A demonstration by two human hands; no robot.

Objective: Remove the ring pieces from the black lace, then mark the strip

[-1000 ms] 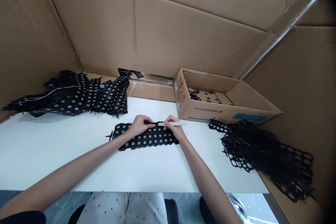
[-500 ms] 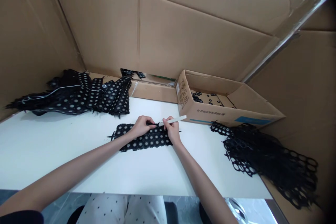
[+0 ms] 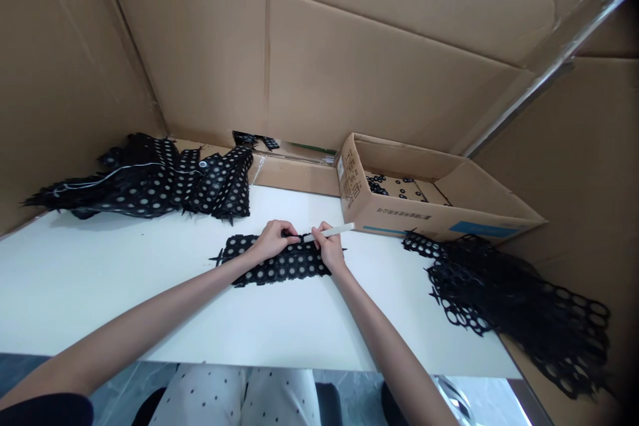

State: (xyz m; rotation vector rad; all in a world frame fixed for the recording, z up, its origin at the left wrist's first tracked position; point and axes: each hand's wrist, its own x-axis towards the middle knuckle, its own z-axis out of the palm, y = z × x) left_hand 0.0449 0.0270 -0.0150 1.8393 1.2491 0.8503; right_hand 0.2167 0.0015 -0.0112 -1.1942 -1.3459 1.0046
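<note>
A black sheet [image 3: 283, 269] with rows of pale round spots lies flat on the white table. At its far edge my left hand [image 3: 272, 239] is closed, thumb and fingertips pinching a dark bit of the sheet. My right hand [image 3: 329, 249] is closed around a slim white stick [image 3: 337, 231], possibly a pen-like tool. The stick's tip touches or nearly touches the sheet's far edge, close to my left fingertips. What exactly lies between the left fingertips is too small to make out.
On the left a pile of similar spotted black sheets [image 3: 144, 190] carries a white cord. An open cardboard box [image 3: 434, 219] with several small black rings stands back right. Beside it lies a heap of black sheets with open holes [image 3: 504, 299]. Cardboard walls [image 3: 319, 60] surround the table [image 3: 239, 333].
The whole view has shifted slightly. Both hands stay at the sheet's far edge, with the white stick turned only a little.
</note>
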